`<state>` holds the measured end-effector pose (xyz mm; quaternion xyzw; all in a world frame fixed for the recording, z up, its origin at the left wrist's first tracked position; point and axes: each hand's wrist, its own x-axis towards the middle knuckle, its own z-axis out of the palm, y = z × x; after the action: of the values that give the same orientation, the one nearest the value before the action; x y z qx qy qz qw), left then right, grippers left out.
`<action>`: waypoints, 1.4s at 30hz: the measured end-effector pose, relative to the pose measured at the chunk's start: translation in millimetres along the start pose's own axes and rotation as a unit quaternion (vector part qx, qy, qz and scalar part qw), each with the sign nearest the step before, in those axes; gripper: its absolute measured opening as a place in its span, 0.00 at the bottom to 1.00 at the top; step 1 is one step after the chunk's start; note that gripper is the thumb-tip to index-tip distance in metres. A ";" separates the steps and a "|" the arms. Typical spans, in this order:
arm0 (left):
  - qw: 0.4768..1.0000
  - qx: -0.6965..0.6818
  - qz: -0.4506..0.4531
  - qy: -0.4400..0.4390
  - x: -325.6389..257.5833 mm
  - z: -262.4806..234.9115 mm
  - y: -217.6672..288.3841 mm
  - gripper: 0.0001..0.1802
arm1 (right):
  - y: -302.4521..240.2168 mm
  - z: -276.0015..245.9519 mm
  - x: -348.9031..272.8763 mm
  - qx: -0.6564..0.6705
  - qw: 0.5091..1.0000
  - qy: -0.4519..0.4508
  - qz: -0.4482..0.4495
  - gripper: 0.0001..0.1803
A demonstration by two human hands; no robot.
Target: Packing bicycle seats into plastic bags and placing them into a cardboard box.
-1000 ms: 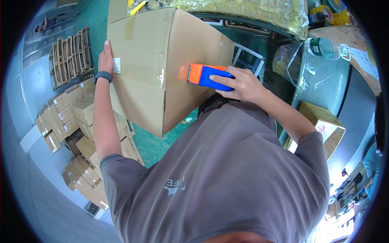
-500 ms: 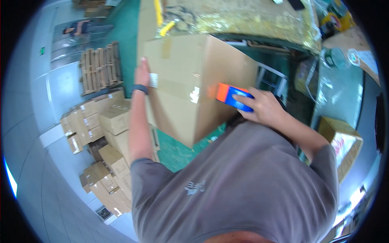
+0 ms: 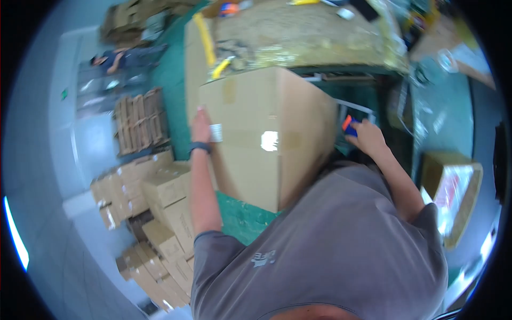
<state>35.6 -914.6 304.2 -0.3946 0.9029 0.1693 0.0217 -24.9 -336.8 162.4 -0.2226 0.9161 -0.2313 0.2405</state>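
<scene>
1. You are pressing your left hand (image 3: 200, 127) flat, fingers spread, against the left face of the large cardboard box (image 3: 256, 133). It is holding nothing, only steadying that side beside a small white label.
2. You are gripping an orange-and-blue tape dispenser (image 3: 349, 126) in your right hand (image 3: 367, 137), fingers closed around it, just off the box's right edge at about 3 o'clock from the box centre. I cannot tell whether it is touching the cardboard.
3. The box is sitting at the middle of your view, directly at 12 o'clock from your chest, over the green floor (image 3: 242, 216) and against a worn, tape-crusted workbench (image 3: 304, 37) beyond it.
4. Judging by the glossy strip of clear tape (image 3: 269, 141) running across the facing panel, at least one band is looking finished; with the dispenser now off to the side, the right face seems to be what is left. The far sides are hidden, so I cannot tell how much sealing remains there.
5. The box is looking plain brown, clean and square, with sharp corners and no visible dents.
6. Stacked smaller cartons (image 3: 154, 197) are lying at 8 o'clock, a wooden pallet (image 3: 141, 122) at 10 o'clock, and an open carton (image 3: 453, 192) at 4 o'clock.
</scene>
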 end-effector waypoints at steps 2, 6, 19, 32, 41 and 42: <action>0.999 -0.035 -0.004 -0.006 0.2 -11.8 -31.5 0.47 | 62.2 27.8 -26.0 0.028 0.992 0.094 0.074 0.23; 0.989 -0.150 -0.004 -0.011 2.4 -33.0 -34.0 0.46 | 175.7 50.9 -65.3 -0.081 0.926 0.322 0.182 0.37; 0.995 -0.090 0.002 0.040 1.8 -12.0 -13.1 0.54 | -133.9 -41.9 -57.6 0.472 0.806 0.268 -0.238 0.48; 0.725 -0.571 0.013 -0.385 -87.7 34.7 -149.6 0.40 | -268.2 10.9 -118.1 0.421 0.891 0.168 0.023 0.55; 0.647 -0.590 0.199 -0.440 -196.9 -113.0 -109.3 0.51 | -323.0 17.9 -212.9 0.633 0.724 0.220 0.163 0.38; 0.624 -0.596 0.250 -0.441 -205.2 -139.7 -99.4 0.53 | -337.2 7.2 -225.6 0.644 0.704 0.247 0.171 0.34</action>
<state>261.4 -877.7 442.5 0.0410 0.5511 0.8225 0.1342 256.1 -489.8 411.9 0.2122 0.5935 -0.7660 0.1263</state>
